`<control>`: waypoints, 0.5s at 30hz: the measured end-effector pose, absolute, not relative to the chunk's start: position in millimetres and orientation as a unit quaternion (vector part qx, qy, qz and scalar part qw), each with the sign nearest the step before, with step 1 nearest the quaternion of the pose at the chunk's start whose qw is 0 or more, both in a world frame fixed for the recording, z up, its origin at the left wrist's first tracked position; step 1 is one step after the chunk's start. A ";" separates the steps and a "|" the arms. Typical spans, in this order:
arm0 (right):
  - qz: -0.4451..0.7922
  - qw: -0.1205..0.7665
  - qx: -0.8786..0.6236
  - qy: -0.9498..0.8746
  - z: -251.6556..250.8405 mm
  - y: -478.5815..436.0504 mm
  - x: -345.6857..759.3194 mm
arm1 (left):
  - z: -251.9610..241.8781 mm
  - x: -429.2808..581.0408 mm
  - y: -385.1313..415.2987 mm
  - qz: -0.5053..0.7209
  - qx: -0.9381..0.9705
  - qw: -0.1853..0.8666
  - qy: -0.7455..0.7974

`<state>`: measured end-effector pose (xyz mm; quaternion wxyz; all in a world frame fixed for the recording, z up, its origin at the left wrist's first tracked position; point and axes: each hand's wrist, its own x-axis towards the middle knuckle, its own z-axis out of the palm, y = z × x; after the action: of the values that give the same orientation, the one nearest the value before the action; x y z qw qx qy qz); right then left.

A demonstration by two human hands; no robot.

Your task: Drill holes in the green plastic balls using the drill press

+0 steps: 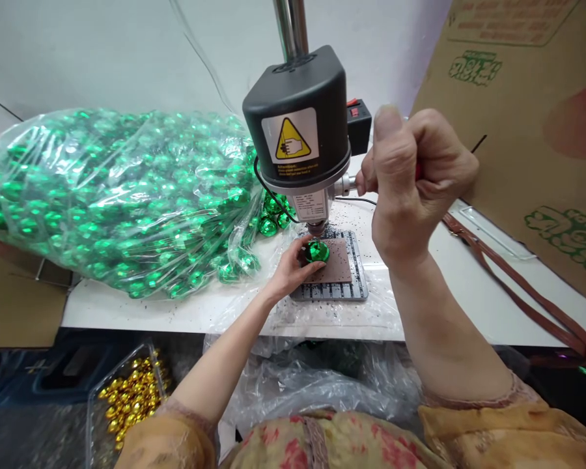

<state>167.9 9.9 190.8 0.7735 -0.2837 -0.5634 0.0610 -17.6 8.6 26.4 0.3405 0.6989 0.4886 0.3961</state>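
Note:
My left hand (295, 266) holds a shiny green ball (317, 251) between thumb and fingers. The ball rests on a brown square pad (339, 260), right under the chuck (316, 227) of a small bench drill press (297, 124). My right hand (415, 176) is raised and closed around the press's feed lever (346, 185); a bit of red shows between its fingers. The pad lies on the grey slotted base (356, 290) of the press, with dark crumbs scattered around. How far the tool tip reaches into the ball is hidden.
A large clear bag (127, 195) of shiny green balls covers the left of the white table (112, 312). Below, a clear bin (90, 417) holds small gold balls. A cardboard box (517, 130) and a brown strap (512, 280) are at right. Clear plastic (283, 384) hangs below the table's front edge.

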 end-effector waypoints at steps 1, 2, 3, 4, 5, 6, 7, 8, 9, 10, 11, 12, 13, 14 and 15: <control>0.062 0.775 -0.285 -0.561 190.8 9.9 167.6 | 26.4 -15.8 8.2 0.395 0.699 0.336 0.492; 0.063 0.777 -0.284 -0.558 191.0 9.7 167.1 | 25.9 -13.8 7.6 0.396 0.700 0.330 0.495; 0.066 0.779 -0.283 -0.555 191.5 9.4 166.7 | 25.1 -11.7 6.9 0.398 0.700 0.324 0.496; 0.068 0.781 -0.282 -0.553 192.2 9.0 166.2 | 23.7 -9.6 6.1 0.403 0.701 0.318 0.495; 0.069 0.782 -0.282 -0.552 193.1 8.6 165.8 | 22.0 -7.6 5.3 0.409 0.701 0.314 0.493; 0.070 0.782 -0.282 -0.552 194.3 8.3 165.5 | 20.0 -5.7 4.5 0.415 0.702 0.310 0.490; 0.073 0.782 -0.281 -0.552 195.5 8.0 165.4 | 17.8 -4.2 3.8 0.420 0.702 0.306 0.487; 0.080 0.781 -0.278 -0.553 196.7 7.9 165.4 | 15.6 -3.0 3.1 0.424 0.702 0.303 0.485; 0.088 0.783 -0.271 -0.553 197.8 7.9 165.7 | 13.5 -2.1 2.6 0.427 0.701 0.301 0.485; 0.101 0.785 -0.261 -0.552 198.6 8.1 166.1 | 11.6 -1.6 2.2 0.429 0.700 0.299 0.486; 0.114 0.788 -0.250 -0.552 199.1 8.3 166.5 | 10.1 -1.3 1.9 0.431 0.699 0.299 0.487; 0.125 0.791 -0.237 -0.551 199.0 8.6 166.9 | 8.9 -1.3 1.8 0.432 0.697 0.301 0.487; 0.131 0.794 -0.226 -0.549 198.3 8.7 167.2 | 8.1 -1.4 1.7 0.434 0.696 0.303 0.486; 0.133 0.798 -0.218 -0.546 197.0 8.7 167.3 | 7.6 -1.4 1.6 0.436 0.695 0.306 0.484; 0.130 0.801 -0.215 -0.544 195.2 8.3 167.1 | 7.3 -1.4 1.5 0.437 0.694 0.309 0.481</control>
<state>167.1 8.3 195.2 0.8009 -0.2148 -0.5436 0.1300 -1.4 1.5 7.3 0.3085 0.6944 0.4811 0.4373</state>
